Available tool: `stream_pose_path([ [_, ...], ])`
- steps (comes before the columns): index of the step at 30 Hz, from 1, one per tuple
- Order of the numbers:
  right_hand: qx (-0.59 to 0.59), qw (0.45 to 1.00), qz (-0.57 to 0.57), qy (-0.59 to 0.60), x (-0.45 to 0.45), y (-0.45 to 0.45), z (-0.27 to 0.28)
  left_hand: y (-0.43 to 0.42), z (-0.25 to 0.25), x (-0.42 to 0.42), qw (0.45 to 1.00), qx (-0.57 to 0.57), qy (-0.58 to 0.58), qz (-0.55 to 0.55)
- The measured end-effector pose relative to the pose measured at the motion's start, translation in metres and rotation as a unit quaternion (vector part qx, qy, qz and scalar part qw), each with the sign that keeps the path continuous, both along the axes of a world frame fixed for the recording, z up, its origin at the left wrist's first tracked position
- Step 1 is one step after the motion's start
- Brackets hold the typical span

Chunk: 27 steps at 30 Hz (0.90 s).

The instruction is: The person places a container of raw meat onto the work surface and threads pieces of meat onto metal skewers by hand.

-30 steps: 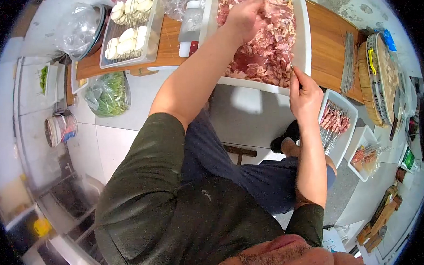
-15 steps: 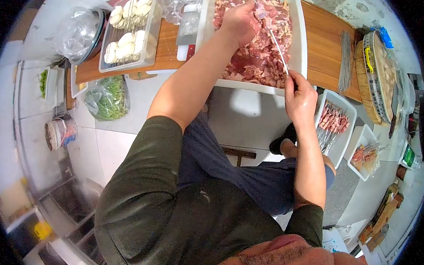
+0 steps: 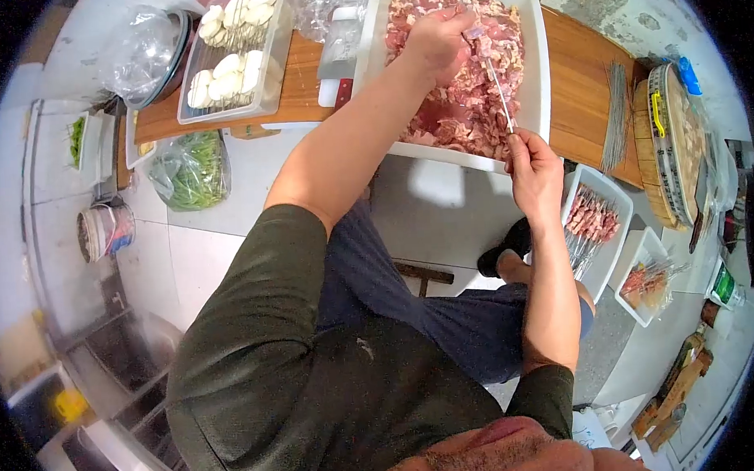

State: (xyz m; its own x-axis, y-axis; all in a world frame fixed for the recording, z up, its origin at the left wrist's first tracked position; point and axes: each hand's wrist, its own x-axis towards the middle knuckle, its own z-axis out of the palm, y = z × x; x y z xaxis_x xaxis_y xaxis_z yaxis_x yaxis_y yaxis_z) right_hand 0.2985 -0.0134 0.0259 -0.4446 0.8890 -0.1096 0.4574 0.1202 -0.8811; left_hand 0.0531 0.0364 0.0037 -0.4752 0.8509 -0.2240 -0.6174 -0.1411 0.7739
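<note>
My right hand (image 3: 537, 178) pinches the lower end of a thin metal skewer (image 3: 500, 91) at the near rim of a white plastic tub (image 3: 537, 94). The skewer slants up and left over the tub. At its far end, a piece of meat (image 3: 474, 34) sits by the fingers of my left hand (image 3: 440, 46), which are closed around meat; part of it is hidden by the hand. Below both hands, raw cut meat (image 3: 443, 119) fills the tub, with reddish liquid in its near part.
Loose skewers (image 3: 616, 116) lie on the wooden board (image 3: 568, 84), beside a round chopping block (image 3: 671, 138). A lower tray (image 3: 598, 192) holds skewered meat. Leftward are a cleaver (image 3: 338, 56), a bin of skewered white pieces (image 3: 257, 93) and bagged greens (image 3: 191, 172).
My left hand has shifted slightly, its fingers now nearer the skewer's far end. My right hand keeps its hold on the skewer. The whole view has moved a little.
</note>
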Motion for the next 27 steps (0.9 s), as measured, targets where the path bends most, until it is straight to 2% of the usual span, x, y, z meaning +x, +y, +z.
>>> stream_pose_path([
  [2,-0.028,1.0,0.0,-0.007,-0.001,-0.001,0.008,0.0,0.001,-0.003,1.0,-0.009,0.006,-0.006],
  [5,-0.008,1.0,0.004,-0.015,0.001,0.0,0.005,0.005,-0.01,-0.01,0.999,0.029,0.023,-0.001],
  [8,-0.024,1.0,-0.004,0.009,0.002,-0.001,0.001,0.003,0.005,-0.009,0.98,0.178,-0.05,-0.068],
  [11,-0.017,1.0,-0.004,-0.006,0.002,0.0,0.002,0.01,-0.005,-0.014,0.988,0.154,-0.025,-0.009],
  [14,-0.016,1.0,0.0,-0.017,0.001,-0.003,0.01,-0.004,0.016,-0.015,0.992,0.109,-0.033,-0.048],
  [15,-0.005,1.0,0.001,-0.022,0.002,-0.004,0.008,-0.005,0.01,-0.02,0.987,0.125,0.087,-0.056],
  [17,0.019,0.999,0.002,-0.031,0.005,-0.004,0.004,-0.002,-0.005,-0.028,0.932,0.152,0.323,-0.07],
  [19,0.028,0.999,0.005,-0.033,0.007,-0.002,0.001,0.002,0.005,-0.02,0.985,0.149,0.073,-0.048],
  [20,0.033,0.999,0.007,-0.034,0.007,-0.002,0.0,0.003,0.01,-0.017,0.988,0.143,-0.055,-0.035],
  [23,0.009,0.999,-0.002,-0.045,0.006,-0.004,0.008,0.004,0.01,-0.019,0.983,0.168,-0.06,-0.049],
  [27,0.023,0.998,-0.009,-0.052,0.007,-0.004,0.008,-0.01,0.036,-0.023,0.961,0.181,-0.192,-0.087],
])
